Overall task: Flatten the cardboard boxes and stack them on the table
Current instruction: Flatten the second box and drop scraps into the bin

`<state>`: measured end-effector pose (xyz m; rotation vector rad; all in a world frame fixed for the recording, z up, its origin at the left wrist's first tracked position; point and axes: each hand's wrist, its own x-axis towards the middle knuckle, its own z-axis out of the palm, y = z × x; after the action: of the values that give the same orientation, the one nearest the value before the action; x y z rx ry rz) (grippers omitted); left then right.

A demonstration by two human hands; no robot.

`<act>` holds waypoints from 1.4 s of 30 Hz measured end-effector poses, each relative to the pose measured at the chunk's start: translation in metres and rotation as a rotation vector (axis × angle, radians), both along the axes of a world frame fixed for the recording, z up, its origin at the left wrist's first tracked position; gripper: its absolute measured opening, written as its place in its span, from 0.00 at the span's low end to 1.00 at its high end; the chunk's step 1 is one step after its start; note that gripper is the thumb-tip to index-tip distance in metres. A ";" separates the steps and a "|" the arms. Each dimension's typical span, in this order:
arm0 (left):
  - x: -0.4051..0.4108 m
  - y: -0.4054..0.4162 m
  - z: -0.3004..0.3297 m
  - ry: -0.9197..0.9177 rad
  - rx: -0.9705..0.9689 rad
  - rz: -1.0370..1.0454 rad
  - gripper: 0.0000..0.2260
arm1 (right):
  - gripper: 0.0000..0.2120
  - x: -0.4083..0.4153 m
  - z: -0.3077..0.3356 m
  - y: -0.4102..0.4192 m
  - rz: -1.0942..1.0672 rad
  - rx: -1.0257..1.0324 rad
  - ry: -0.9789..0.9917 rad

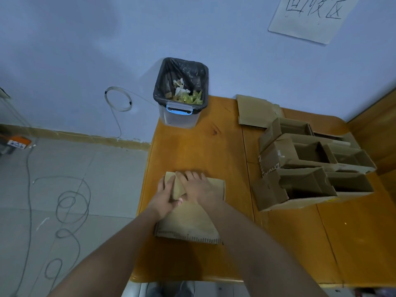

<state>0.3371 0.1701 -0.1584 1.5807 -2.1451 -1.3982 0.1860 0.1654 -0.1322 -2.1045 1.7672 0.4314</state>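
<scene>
A flattened cardboard box [188,221] lies on the orange wooden table [192,146], near its left front. My left hand [165,194] and my right hand [198,187] both press flat on its far end, fingers straight, side by side. To the right stand several open cardboard boxes [310,168] bunched together. Another flattened box [255,110] lies at the table's back, by the wall.
A clear bin [180,93] with a black liner and rubbish stands at the table's back left corner. Cables [70,206] lie coiled on the grey floor to the left. A paper sign [310,16] hangs on the wall.
</scene>
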 end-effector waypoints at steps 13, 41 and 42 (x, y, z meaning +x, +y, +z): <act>-0.008 -0.026 0.065 0.160 -0.377 0.010 0.40 | 0.40 -0.005 0.038 0.016 -0.237 -0.466 -0.137; -0.021 0.001 0.066 -0.144 -0.629 -0.206 0.20 | 0.26 -0.014 0.035 0.100 -0.377 -0.495 -0.259; -0.020 0.002 0.068 -0.102 -0.613 -0.221 0.18 | 0.25 -0.014 0.034 0.104 -0.388 -0.498 -0.260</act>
<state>0.3169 0.1718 -0.0908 1.2241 -2.5290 -0.5958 0.1720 0.2698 -0.0985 -1.9136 2.2082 -0.4080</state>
